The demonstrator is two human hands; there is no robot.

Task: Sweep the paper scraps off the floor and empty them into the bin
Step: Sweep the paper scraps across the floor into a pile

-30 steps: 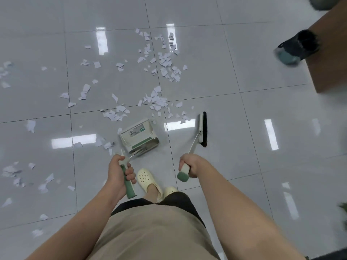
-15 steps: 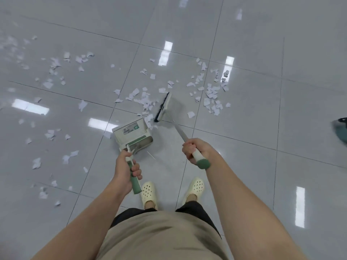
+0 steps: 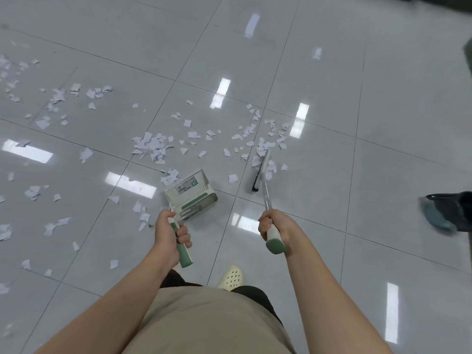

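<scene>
My left hand (image 3: 169,235) grips the green-and-white handle of a white dustpan (image 3: 190,194) that stands on the floor ahead of me. My right hand (image 3: 274,226) grips the handle of a broom (image 3: 260,172); its black-bristled head rests on the tiles to the right of the dustpan, among white paper scraps (image 3: 153,146). Scraps lie scattered across the grey tiles from the far left to just beyond the broom head. No bin is in view.
Another person's dark shoe (image 3: 445,213) is at the right edge. My own cream clog (image 3: 231,277) shows below my hands. A dark object sits at the top right corner. The glossy floor to the right and far ahead bears no scraps.
The broom head has moved from the scraps just beside the dustpan's mouth out to the right, onto the right-hand cluster. The view has shifted; the dustpan stays on the floor.
</scene>
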